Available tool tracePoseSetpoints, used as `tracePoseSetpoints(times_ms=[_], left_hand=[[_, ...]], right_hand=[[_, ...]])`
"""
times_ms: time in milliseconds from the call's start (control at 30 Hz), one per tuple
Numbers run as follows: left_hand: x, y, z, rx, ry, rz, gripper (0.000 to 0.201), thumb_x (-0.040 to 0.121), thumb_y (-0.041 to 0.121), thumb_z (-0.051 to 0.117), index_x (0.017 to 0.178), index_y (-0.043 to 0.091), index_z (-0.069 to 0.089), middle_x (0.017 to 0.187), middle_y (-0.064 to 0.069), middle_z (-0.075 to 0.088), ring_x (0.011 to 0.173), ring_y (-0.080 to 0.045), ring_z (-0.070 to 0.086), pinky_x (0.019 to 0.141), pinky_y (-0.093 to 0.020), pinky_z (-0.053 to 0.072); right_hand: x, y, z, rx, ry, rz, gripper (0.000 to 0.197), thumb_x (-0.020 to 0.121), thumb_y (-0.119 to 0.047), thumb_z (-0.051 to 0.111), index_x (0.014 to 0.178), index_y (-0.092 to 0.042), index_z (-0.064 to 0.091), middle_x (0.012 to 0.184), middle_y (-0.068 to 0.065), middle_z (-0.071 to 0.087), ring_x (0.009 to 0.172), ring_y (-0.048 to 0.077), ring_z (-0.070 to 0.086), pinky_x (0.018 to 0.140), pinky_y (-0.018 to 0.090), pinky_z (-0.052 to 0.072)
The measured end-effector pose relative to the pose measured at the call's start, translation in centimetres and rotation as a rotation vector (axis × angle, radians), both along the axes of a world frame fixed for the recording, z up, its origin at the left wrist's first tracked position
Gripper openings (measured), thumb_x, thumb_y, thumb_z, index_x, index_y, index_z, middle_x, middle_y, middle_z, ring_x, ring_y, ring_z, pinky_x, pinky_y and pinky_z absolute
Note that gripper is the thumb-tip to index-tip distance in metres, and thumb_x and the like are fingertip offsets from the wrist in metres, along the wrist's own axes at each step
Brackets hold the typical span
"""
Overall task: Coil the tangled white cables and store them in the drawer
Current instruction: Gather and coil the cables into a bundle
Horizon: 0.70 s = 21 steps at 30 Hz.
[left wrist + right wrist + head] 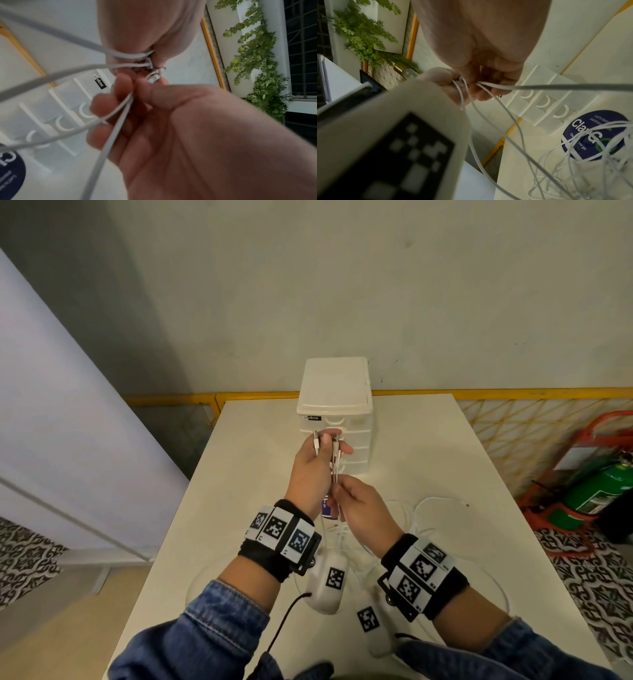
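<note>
Right hand [356,505]: fingers curled, thumb and fingertips pinching a bundle of white cables [335,470] from below, above the table [445,460]. Cable runs upright between the hands, long axis pointing away toward the drawer unit [334,419].

Left hand [313,467]: raised just beyond the right, fingers closed around the upper cable ends; plugs [315,444] stick out above the fingertips, pointing up and away. The left wrist view shows the connector ends [153,77] pinched between thumb and fingers, strands trailing out of the palm.

Cables, loose part: hanging from the right hand to a tangled heap [594,162] on the table beside the wrists; one strand [442,501] arcs right across the tabletop.

Round blue sticker [594,135]: on the table under the tangle, in front of the drawer unit.

Drawer unit: white, translucent, several drawers stacked, all closed, at the table's far edge by the wall.

Green extinguisher [596,491]: on the floor, far right.
</note>
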<state>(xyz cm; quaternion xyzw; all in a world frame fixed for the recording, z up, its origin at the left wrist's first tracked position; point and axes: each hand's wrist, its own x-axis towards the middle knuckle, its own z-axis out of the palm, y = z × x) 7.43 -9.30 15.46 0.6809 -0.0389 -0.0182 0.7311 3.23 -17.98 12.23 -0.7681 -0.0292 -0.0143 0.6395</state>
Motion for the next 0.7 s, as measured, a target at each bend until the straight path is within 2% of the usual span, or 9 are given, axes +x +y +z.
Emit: tracePoseSetpoints(times_ms=[33,100,133,200,267,367,433,567,700], left_hand=[[-0.3,-0.2,0.0,-0.005,0.009,-0.012,0.030,0.102,0.032,0.035,0.112,0.014,0.056,0.095,0.005,0.072,0.064,-0.025,0.056,0.052,-0.033,0.049],[-0.7,-0.6,0.0,-0.006,0.023,-0.025,0.032,0.102,0.029,0.033,0.113,0.007,0.054,0.108,0.004,0.072,0.098,-0.023,0.061,0.082,-0.035,0.049],[-0.8,-0.7,0.1,-0.012,0.032,-0.030,0.032,0.103,0.027,0.033,0.114,0.003,0.053,0.113,0.003,0.071,0.110,-0.020,0.059,0.089,-0.034,0.045],[-0.9,-0.7,0.0,-0.034,0.049,-0.043,0.031,0.103,0.024,0.034,0.114,0.002,0.051,0.119,0.005,0.067,0.119,-0.016,0.055,0.093,-0.035,0.042],[-0.9,-0.8,-0.2,0.009,0.058,-0.048,0.027,0.102,0.028,0.035,0.113,0.011,0.053,0.123,0.006,0.065,0.113,-0.015,0.057,0.089,-0.037,0.044],[-1.1,-0.7,-0.3,0.096,0.047,-0.073,0.024,0.097,0.039,0.038,0.104,0.024,0.055,0.124,-0.008,0.063,0.068,-0.019,0.050,0.059,-0.033,0.039],[-1.0,-0.6,-0.3,0.142,0.035,-0.094,0.026,0.099,0.036,0.037,0.110,0.021,0.055,0.126,-0.015,0.060,0.056,-0.012,0.040,0.053,-0.029,0.033],[-1.2,-0.6,0.2,0.201,-0.020,-0.128,0.032,0.100,0.036,0.034,0.116,0.012,0.049,0.125,-0.020,0.059,0.063,-0.014,0.043,0.059,-0.028,0.037],[-1.1,-0.7,0.2,0.201,-0.018,-0.159,0.023,0.102,0.030,0.032,0.109,0.010,0.041,0.131,0.004,0.061,0.081,-0.016,0.051,0.062,-0.025,0.044]], right_hand=[[0.0,0.0,0.0,-0.005,0.000,-0.011,0.028,0.097,-0.009,0.038,0.073,-0.010,0.052,0.058,0.001,0.048,0.046,0.002,0.041,0.051,0.013,0.035],[0.0,-0.1,0.0,-0.031,-0.004,-0.019,0.027,0.096,-0.011,0.039,0.073,-0.004,0.052,0.055,0.002,0.045,0.045,0.003,0.039,0.049,0.013,0.032],[0.0,-0.2,0.1,-0.048,-0.007,-0.021,0.027,0.096,-0.010,0.040,0.073,-0.004,0.052,0.054,0.002,0.044,0.044,0.003,0.039,0.048,0.013,0.033],[-0.1,-0.4,0.2,-0.075,-0.020,-0.031,0.028,0.094,-0.008,0.042,0.068,-0.008,0.050,0.053,0.002,0.044,0.043,0.003,0.041,0.048,0.013,0.033],[-0.1,-0.5,0.3,-0.066,-0.018,-0.047,0.032,0.093,-0.006,0.043,0.062,-0.015,0.047,0.053,0.000,0.045,0.042,0.001,0.042,0.048,0.012,0.035],[-0.2,-0.7,0.6,-0.023,-0.006,-0.062,0.036,0.093,-0.003,0.042,0.061,-0.020,0.045,0.055,-0.003,0.045,0.042,0.000,0.042,0.048,0.014,0.036],[-0.3,-0.9,0.8,-0.008,-0.008,-0.062,0.037,0.094,-0.003,0.041,0.061,-0.020,0.045,0.055,-0.006,0.045,0.042,-0.001,0.043,0.047,0.011,0.035],[-0.4,-0.8,1.0,0.000,-0.012,-0.032,0.035,0.095,-0.007,0.040,0.063,-0.019,0.043,0.057,-0.004,0.044,0.044,-0.001,0.040,0.047,0.009,0.034],[-0.5,-0.9,1.0,-0.029,-0.023,0.017,0.033,0.096,-0.008,0.039,0.065,-0.019,0.045,0.060,-0.005,0.048,0.051,-0.001,0.044,0.053,0.011,0.036]])
